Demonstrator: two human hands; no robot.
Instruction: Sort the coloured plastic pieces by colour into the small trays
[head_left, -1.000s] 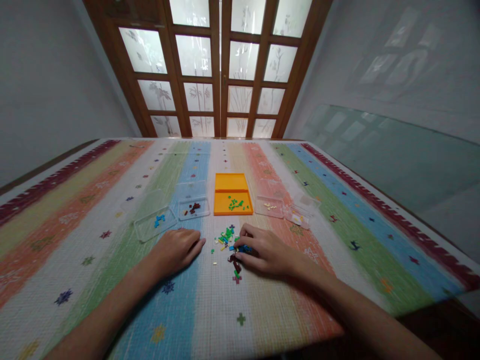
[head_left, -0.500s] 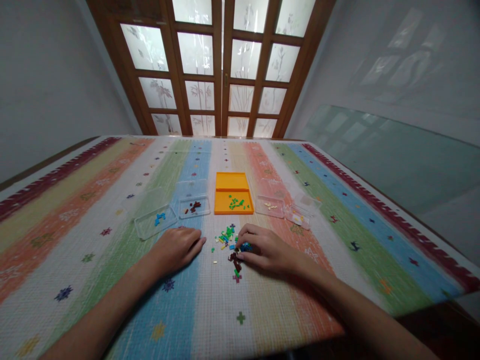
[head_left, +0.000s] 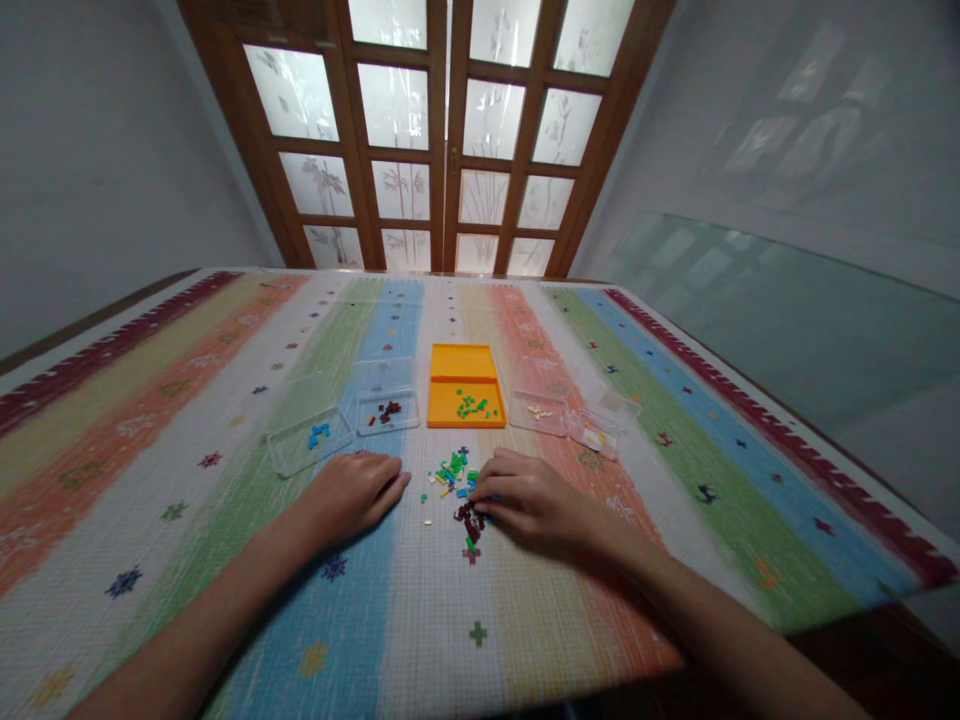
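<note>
Big wooden doors [head_left: 450,130] with cloudy glass stand at the back of the room, between grey walls. Below them a wide table is covered with a striped cloth [head_left: 225,420] in many colours.

Two bare arms reach in from the near edge. The left hand [head_left: 352,493] lies flat on the cloth with its fingers loose and close together. It holds nothing. The right hand [head_left: 525,497] is curled, with its fingertips down at the right edge of a pile of tiny bricks [head_left: 452,478]. I cannot tell if it has a brick pinched or is just touching them.

Behind the hands sits an open orange box [head_left: 465,365] with green bits inside. To its left are a clear box with dark red bits [head_left: 387,411] and a clear box with blue bits [head_left: 310,440]. To its right are a clear box with pale bits [head_left: 541,411] and a small clear box with yellow bits [head_left: 598,432].

The pile lies loose on the cloth between the two hands, just in front of the orange box. It has green, blue, yellow and dark red bricks all mixed up.

These bricks are very small. I think a quick sweep of a hand or arm could scatter them. One could slip from the fingertips and be hard to see on the bright stripes. The clear boxes look light, so a bump could tip them.
</note>
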